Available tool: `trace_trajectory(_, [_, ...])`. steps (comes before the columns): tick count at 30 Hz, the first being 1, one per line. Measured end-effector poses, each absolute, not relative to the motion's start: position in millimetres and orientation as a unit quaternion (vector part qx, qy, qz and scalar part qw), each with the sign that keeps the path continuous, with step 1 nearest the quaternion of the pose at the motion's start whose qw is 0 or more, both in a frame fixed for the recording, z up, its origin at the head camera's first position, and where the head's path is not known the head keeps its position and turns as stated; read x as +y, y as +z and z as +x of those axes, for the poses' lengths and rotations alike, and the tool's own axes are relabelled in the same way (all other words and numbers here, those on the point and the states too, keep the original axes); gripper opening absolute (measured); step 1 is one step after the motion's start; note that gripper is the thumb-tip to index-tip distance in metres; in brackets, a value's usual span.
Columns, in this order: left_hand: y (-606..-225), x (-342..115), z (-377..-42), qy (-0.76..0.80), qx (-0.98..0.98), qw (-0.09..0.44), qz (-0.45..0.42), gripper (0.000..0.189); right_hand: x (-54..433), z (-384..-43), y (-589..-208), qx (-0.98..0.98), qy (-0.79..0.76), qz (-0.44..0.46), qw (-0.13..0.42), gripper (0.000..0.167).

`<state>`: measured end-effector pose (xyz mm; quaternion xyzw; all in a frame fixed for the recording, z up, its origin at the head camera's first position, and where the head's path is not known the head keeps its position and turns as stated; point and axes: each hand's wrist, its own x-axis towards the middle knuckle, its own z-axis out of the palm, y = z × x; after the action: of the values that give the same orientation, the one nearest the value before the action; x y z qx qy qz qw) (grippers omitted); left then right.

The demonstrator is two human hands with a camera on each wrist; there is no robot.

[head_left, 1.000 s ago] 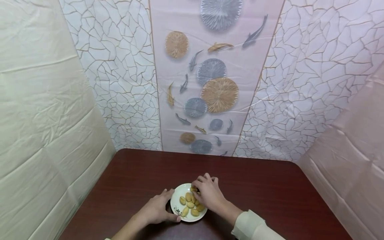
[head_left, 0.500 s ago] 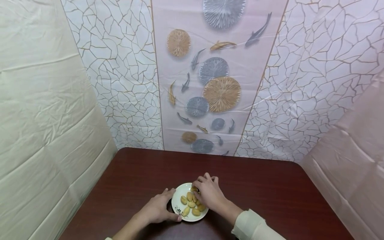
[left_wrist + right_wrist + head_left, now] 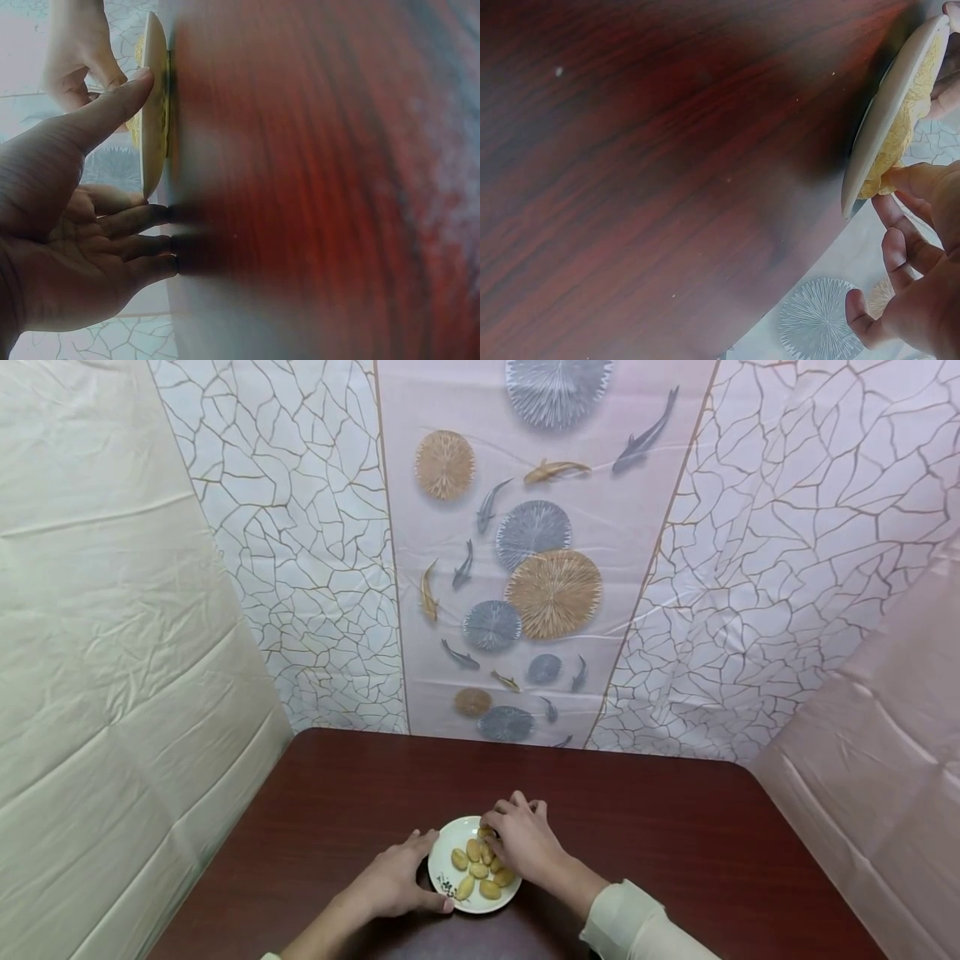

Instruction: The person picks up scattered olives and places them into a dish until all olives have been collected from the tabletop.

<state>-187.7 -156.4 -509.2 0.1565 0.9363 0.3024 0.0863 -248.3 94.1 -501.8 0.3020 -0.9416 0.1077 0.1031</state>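
Note:
A small white plate (image 3: 442,847) with a dark printed motif stands on the table. Several yellow-brown, oval, wrinkled pieces (image 3: 478,870) lie on it; their exact kind is unclear. My left hand (image 3: 393,877) touches the plate's left rim, thumb near the front and index finger farther back. In the left wrist view, its fairly straight other fingers (image 3: 146,246) rest on the table beside the plate. At the plate's far right, my right hand (image 3: 521,839) pinches one oval piece (image 3: 486,832) between thumb and index finger, low among the others. The right hand partly hides the pieces beneath it.
The dark red-brown wooden table (image 3: 660,843) extends around the plate on all sides. Behind it hangs a patterned cloth (image 3: 555,593) with fish and round motifs. Pale cloth walls (image 3: 127,693) stand at the left and right.
The head view has shifted slightly. Both hands stay almost still: the left on the plate's rim, the right with the oval piece at the far right.

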Motion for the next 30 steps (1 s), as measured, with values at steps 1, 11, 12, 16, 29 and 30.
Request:
trace_trajectory(1, [-509.4,-156.6,-187.8,0.302,0.936,0.086,0.157,0.116,94.0,-248.3,-501.7,-0.941,0.108,0.302,0.103,0.013])
trace_trajectory(11, [-509.8,-156.6,-187.4,0.305,0.935,0.089,0.157,0.116,95.4,-247.5,-503.7,-0.94,0.117,0.305,0.095,0.014])
trace_trajectory(12, [-509.8,-156.5,-187.6,0.305,0.935,0.09,0.157,0.116,95.6,-247.4,-503.9,-0.94,0.117,0.305,0.095,0.014])
trace_trajectory(16, [-509.8,-155.8,-189.0,0.304,0.935,0.092,0.157,0.116,96.8,-246.6,-504.0,-0.94,0.118,0.305,0.099,0.018])
trace_trajectory(29, [-512.1,-161.3,-190.6,0.309,0.933,0.102,0.154,0.116,104.2,-236.0,-500.1,-0.941,0.134,0.294,0.101,0.026])
trace_trajectory(30, [-513.0,-162.5,-191.0,0.311,0.932,0.104,0.153,0.115,106.1,-234.3,-499.6,-0.941,0.138,0.292,0.101,0.027])
